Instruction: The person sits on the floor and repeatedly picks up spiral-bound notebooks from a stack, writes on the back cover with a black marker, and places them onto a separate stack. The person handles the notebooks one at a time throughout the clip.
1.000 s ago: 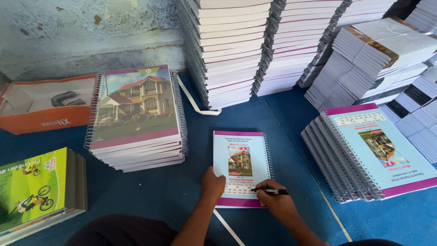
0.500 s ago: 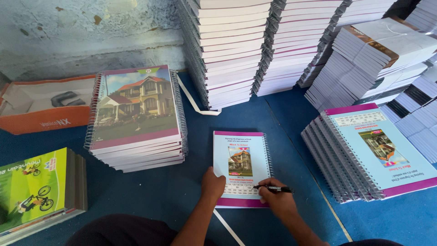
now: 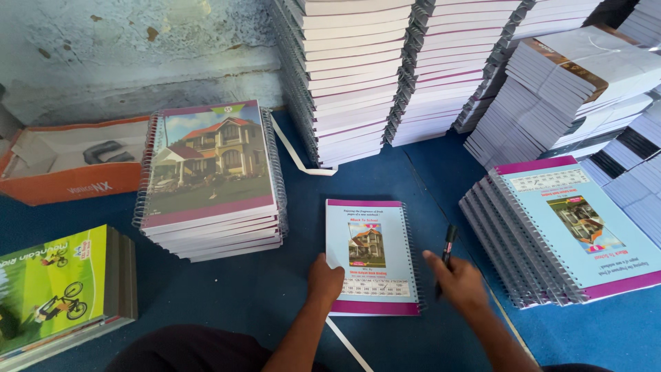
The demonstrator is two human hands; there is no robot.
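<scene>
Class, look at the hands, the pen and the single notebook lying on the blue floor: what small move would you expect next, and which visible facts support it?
Probably the right hand brings the black pen onto the small spiral notebook. The pen is off the cover, just right of the spiral binding, while the left hand presses the notebook's lower left corner flat on the blue floor, steadying it as if for marking.

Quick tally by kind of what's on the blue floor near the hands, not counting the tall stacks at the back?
Single spiral notebook under left hand: 1
Black pen in right hand: 1
House-cover notebook pile: 1
Fanned notebook pile: 1
Green-cover book pile: 1
Orange box: 1
Total: 6
</scene>
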